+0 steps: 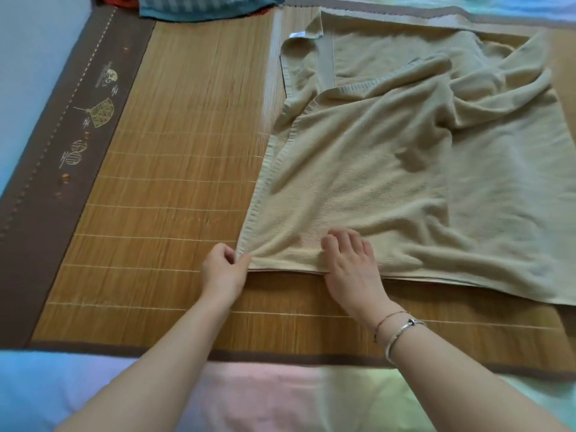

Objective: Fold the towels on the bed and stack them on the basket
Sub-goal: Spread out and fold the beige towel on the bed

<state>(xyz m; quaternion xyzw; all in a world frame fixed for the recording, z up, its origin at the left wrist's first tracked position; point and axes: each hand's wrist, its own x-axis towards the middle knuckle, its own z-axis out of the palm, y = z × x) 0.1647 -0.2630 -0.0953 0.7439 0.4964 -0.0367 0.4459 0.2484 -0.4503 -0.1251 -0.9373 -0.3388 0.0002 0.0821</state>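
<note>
Beige terry towel point(405, 182) – my left hand point(223, 269) pinches its near corner.
My right hand point(352, 266) presses it flat beside, fingers relaxed; small white label point(296, 34) at the far corner unreadable.

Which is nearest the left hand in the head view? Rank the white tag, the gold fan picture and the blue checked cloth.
From the left hand:
1. Gold fan picture, left, on the mat's brown border.
2. White tag, far side, on the beige towel.
3. Blue checked cloth, top edge, farthest.

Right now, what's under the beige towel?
The beige towel lies on the bamboo mat, which shows all round its left and near edges. The left hand pinches its near-left corner; the right hand rests on top. Anything else beneath is covered.
</note>
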